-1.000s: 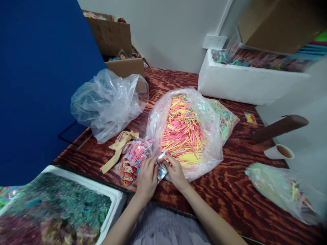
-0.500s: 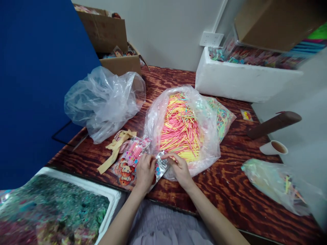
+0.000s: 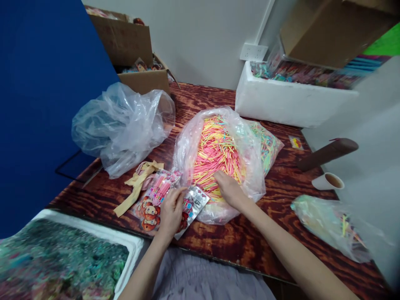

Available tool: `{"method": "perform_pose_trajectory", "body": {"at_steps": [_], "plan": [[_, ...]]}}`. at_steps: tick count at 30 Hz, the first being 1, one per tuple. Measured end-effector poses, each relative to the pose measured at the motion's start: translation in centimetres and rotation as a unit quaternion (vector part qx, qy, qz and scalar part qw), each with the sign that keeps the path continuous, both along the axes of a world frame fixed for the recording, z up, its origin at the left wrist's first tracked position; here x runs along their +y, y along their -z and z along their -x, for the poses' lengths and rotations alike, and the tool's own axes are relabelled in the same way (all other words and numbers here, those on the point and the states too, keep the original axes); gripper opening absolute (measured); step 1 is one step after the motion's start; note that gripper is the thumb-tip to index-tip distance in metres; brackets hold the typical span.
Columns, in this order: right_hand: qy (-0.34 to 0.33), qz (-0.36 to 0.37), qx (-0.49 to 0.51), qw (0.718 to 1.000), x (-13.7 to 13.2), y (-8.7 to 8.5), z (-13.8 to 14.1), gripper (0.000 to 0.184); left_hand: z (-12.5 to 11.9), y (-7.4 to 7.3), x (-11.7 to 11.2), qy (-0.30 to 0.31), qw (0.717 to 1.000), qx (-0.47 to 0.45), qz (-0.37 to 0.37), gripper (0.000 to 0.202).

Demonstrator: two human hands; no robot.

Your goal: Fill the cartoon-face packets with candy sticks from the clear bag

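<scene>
Silver packet point(image 3: 197, 204): on the near part of the worktop point(image 3: 243, 241), partly under the left hand and reaching out to its right; it lies slantwise, its far right end close to the big open bag.
Left hand point(image 3: 171, 211): thumb and fingers drawn together, pinching the packet at its far left edge; the hand covers part of its printed front.
Coloured sticks point(image 3: 215, 154): pink and yellow for the most part, heaped in the big open bag point(image 3: 184, 152), to the far right of the packet and directly under the right hand.
Right hand point(image 3: 230, 189): over the near part of the heap, fingers bent with the tips down at the sticks; I cannot tell whether it pinches any. It is apart from the packet, to its right.
Printed packets point(image 3: 150, 210): just left of the left hand, lying flat, with cartoon faces.
Yellow strip point(image 3: 136, 193): left of the printed packets.
Crumpled clear bag point(image 3: 125, 129): far left, before a cardboard box point(image 3: 145, 81).
Smaller bag of sticks point(image 3: 271, 146): against the far right side of the big bag.
Cup point(image 3: 320, 182): well to the right, holding brown liquid.
</scene>
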State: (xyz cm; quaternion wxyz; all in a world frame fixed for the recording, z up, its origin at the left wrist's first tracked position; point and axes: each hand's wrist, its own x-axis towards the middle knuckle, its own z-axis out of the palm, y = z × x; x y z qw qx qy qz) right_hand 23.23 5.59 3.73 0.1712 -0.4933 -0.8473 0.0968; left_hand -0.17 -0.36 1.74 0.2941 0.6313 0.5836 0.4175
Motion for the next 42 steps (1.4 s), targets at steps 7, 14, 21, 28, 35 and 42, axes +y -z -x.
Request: {"method": "perform_pose_trajectory", "body": {"at_steps": [7, 14, 21, 28, 35, 42], "plan": [[-0.098, -0.068, -0.149, 0.982, 1.5, 0.5, 4.1, 0.015, 0.5, -1.4, 0.4, -0.027, 0.973, -0.206, 0.095, 0.017], [-0.119, -0.064, -0.207, 0.969, 2.1, 1.5, 5.4, 0.013, 0.3, -1.8, -0.1, -0.043, 0.969, -0.216, 0.116, 0.030], [0.002, -0.054, -0.082, 0.995, 2.4, 0.0, 3.1, 0.014, 0.5, -1.2, -0.3, -0.038, 0.971, -0.199, 0.127, 0.026], [0.086, 0.324, 0.532, 0.778, -0.2, -1.7, 2.7, 0.011, -0.6, -1.7, -0.4, 0.009, 0.965, -0.231, 0.124, 0.021], [0.060, 0.405, 0.638, 0.652, -3.6, -2.2, 3.6, 0.025, -0.9, -2.3, -0.7, 0.007, 0.978, -0.176, 0.107, 0.026], [0.050, 0.330, 0.578, 0.745, -4.9, -2.2, 3.7, 0.018, -1.2, -1.9, -0.6, -0.010, 0.970, -0.211, 0.117, 0.021]]}}
